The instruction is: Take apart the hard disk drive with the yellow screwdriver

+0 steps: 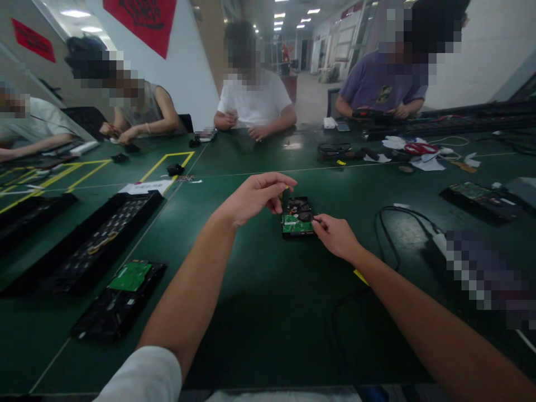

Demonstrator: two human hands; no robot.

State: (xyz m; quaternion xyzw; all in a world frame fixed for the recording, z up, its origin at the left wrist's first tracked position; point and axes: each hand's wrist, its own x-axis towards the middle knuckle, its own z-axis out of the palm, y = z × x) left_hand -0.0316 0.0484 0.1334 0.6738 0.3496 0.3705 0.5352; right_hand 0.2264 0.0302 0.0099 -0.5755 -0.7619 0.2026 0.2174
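Note:
A hard drive [298,218] with a green circuit board lies on the green table, its board side up. My left hand [259,195] is closed around an upright screwdriver [286,198] with a dark shaft or handle and a yellow top, over the drive's left side. Its tip is hard to make out against the drive. At the drive's right edge, my right hand [335,234] pinches the side between thumb and fingers. Part of that edge is hidden by the fingertips.
Another hard drive [121,298] lies front left, beside a long black tray [92,240]. To the right are a third drive [481,201], a black cable [387,223] and a blurred-out object [486,271]. Cables and scraps [419,151] lie farther back. Several people sit across the table.

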